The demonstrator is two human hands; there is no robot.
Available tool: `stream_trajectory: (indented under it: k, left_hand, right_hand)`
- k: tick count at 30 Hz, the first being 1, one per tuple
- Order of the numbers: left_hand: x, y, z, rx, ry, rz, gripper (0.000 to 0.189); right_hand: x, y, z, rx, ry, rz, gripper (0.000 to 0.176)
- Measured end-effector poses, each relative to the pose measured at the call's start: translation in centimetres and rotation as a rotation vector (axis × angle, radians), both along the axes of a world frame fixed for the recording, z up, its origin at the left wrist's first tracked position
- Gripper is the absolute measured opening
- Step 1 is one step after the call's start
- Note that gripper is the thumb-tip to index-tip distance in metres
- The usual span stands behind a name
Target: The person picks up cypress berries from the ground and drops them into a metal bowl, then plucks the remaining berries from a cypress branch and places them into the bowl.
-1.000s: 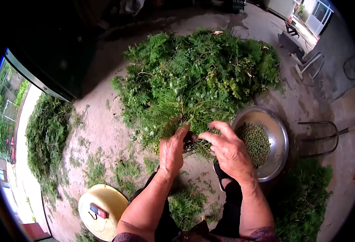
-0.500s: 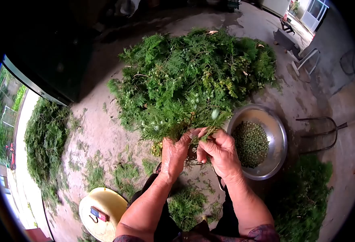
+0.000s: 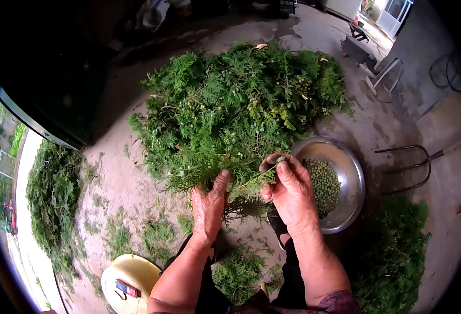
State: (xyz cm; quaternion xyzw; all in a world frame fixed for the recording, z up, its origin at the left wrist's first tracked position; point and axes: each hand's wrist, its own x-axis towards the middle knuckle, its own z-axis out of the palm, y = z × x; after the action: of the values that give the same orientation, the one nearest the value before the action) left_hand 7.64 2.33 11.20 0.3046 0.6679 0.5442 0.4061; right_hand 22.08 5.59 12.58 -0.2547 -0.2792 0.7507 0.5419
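A big heap of green conifer branches (image 3: 235, 99) lies on the concrete floor in front of me. My left hand (image 3: 208, 206) grips a leafy sprig (image 3: 241, 180) at the heap's near edge. My right hand (image 3: 290, 191) pinches a small green cone (image 3: 281, 159) at the tip of that sprig, thumb and fingers closed on it. Just right of that hand stands a metal bowl (image 3: 348, 167) holding a layer of small green cones (image 3: 322, 180).
A yellow round lid (image 3: 128, 272) with a small red object lies at the lower left. Stripped greenery is piled at the left (image 3: 50, 193) and lower right (image 3: 392, 261). A pitchfork head (image 3: 406, 167) lies right of the bowl. A metal stand (image 3: 379, 76) sits at the upper right.
My right hand has moved up and right along the sprig toward the bowl and now pinches a cone at its tip. My left hand still holds the sprig.
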Motion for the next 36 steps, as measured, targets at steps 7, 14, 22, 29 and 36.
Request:
stream_trajectory:
  k: [7, 14, 22, 29, 36]
  left_hand:
    - [-0.3, 0.0, -1.5, 0.012, -0.25, -0.029, 0.038]
    - [-0.6, -0.2, -2.0, -0.03, -0.383, -0.034, 0.049]
    - [-0.5, -0.5, -0.8, -0.11, -0.117, -0.165, 0.048]
    - [-0.5, -0.6, -1.4, -0.069, -0.079, -0.128, 0.043]
    - [-0.6, -0.5, 1.2, -0.343, -0.037, -0.189, 0.045]
  right_hand:
    - [0.8, -0.6, 0.8, -0.113, -0.102, -0.046, 0.018]
    - [2.4, 1.5, 0.8, 0.09, -0.122, -0.32, 0.011]
    - [4.0, 2.6, -0.5, -0.02, -0.393, -0.108, 0.026]
    - [1.9, 1.5, -0.3, 0.007, -0.595, -0.017, 0.035]
    - [1.2, 1.2, -0.4, -0.09, -0.493, 0.009, 0.021]
